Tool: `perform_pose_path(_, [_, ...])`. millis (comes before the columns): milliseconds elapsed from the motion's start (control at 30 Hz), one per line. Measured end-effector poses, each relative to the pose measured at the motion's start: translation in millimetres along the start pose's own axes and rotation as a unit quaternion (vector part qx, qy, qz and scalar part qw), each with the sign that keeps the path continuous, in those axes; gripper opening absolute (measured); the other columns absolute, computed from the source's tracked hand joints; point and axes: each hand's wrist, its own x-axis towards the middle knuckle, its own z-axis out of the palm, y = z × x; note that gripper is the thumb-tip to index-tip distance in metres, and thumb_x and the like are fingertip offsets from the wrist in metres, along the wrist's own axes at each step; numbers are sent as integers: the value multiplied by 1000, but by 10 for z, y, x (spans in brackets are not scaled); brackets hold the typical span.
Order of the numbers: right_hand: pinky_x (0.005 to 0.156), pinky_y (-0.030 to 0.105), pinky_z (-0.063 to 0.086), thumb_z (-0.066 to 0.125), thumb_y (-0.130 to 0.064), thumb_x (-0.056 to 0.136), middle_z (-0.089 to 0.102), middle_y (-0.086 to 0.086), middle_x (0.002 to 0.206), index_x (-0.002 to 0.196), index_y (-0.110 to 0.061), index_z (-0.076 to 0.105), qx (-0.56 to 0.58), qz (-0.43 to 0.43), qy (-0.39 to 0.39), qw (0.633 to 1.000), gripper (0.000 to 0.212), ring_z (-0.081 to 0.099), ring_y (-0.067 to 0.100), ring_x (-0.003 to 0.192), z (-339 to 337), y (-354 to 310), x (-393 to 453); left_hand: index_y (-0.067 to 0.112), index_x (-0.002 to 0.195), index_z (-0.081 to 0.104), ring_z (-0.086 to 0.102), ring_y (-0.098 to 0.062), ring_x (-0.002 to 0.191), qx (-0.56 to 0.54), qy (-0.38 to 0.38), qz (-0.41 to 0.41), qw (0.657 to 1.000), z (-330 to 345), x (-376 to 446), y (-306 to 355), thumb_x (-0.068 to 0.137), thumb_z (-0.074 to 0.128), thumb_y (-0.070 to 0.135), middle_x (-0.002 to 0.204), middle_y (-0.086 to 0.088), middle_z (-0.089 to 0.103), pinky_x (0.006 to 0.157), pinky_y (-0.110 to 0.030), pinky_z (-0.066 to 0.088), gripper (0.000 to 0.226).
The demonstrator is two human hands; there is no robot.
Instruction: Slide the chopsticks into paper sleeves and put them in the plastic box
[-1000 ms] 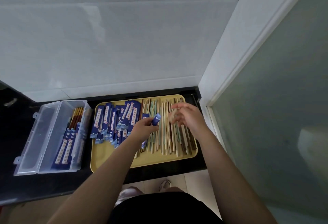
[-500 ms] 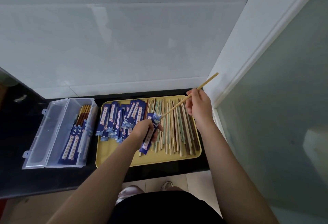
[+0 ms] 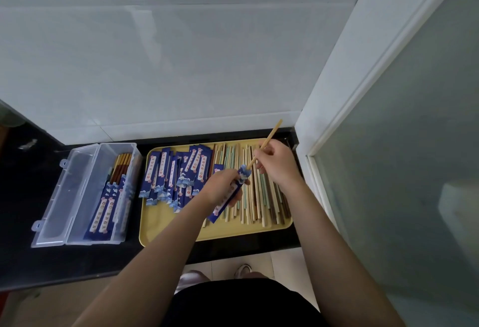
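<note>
Two hands point(image 3: 223, 186), one sleeve point(image 3: 228, 197), one chopstick point(image 3: 269, 136)

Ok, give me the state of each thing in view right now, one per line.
Plastic box: lid open, a few sleeved chopsticks inside.
Held sleeve: gripped by left hand, mouth up.
Held chopstick: pinched by right hand, tip in the sleeve's mouth, mostly out.
Empty sleeves: piled on tray's left.
Loose chopsticks: unsleeved, on tray's right.
Yellow tray: flat on counter.

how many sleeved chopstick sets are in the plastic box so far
3 can be made out, lying side by side on the near right of the plastic box: left set, middle set, right set. Their brown ends point toward the wall. More may be hidden underneath.
</note>
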Motion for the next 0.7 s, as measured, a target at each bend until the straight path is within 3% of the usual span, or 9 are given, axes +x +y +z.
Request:
perform_pose_path(67, [72,27,62,67,-11,96,70,7,94,157,-20,21,7,13,11,1000,78,72,13,77,66,43,-1,5,106,57,49,-16,50,11,19,13,1000,42,24,33,104,37,24,67,-7,58,53,-29,43,27])
perform_pose_path(100, [77,31,63,70,-8,94,70,7,93,161,-25,5,6,14,13,1000,95,72,14,80,89,64,-7,8,108,56,50,-16,52,9,20,14,1000,53,27,35,104,39,24,69,-7,58,52,-28,43,23])
perform_pose_path(167, [81,31,62,72,-6,91,70,7,91,161,-28,-6,8,6,4,1000,107,72,12,83,106,89,-15,12,109,55,51,-16,55,0,14,12,1000,64,28,23,104,41,24,72,-7,57,51,-27,44,19])
perform_pose_path(233, [75,26,62,73,-6,90,69,7,89,161,-31,-5,9,-6,-2,1000,109,71,12,80,103,113,-31,12,109,55,50,-16,55,-7,11,11,1000,76,26,10,105,43,26,72,-7,56,51,-27,44,19])
perform_pose_path(333, [68,23,61,72,-8,92,70,8,91,160,-34,5,3,-4,-16,1000,98,73,15,80,91,177,-4,9,111,56,49,-16,54,-19,13,6,1000,92,12,-5,105,44,26,71,-7,55,51,-27,43,21])
perform_pose_path(533, [60,23,59,50,-20,106,68,6,104,152,-29,32,-19,60,13,998,50,71,19,75,83,329,95,9,110,58,51,-15,54,-9,68,-17,998,77,89,-84,105,47,25,72,-6,58,53,-28,46,20])
perform_pose_path(633, [74,35,62,51,-16,103,66,6,94,114,-10,60,-213,123,-7,969,16,70,20,78,199,578,92,9,108,59,61,-18,57,-35,117,-51,991,49,168,-161,105,48,20,80,-9,67,59,-31,54,17])
perform_pose_path(700, [80,37,61,54,-12,100,64,6,86,89,-10,57,-313,160,-58,934,12,70,23,81,262,727,43,10,107,58,68,-23,63,-55,126,-81,987,26,194,-234,104,48,18,87,-13,71,67,-37,58,12])
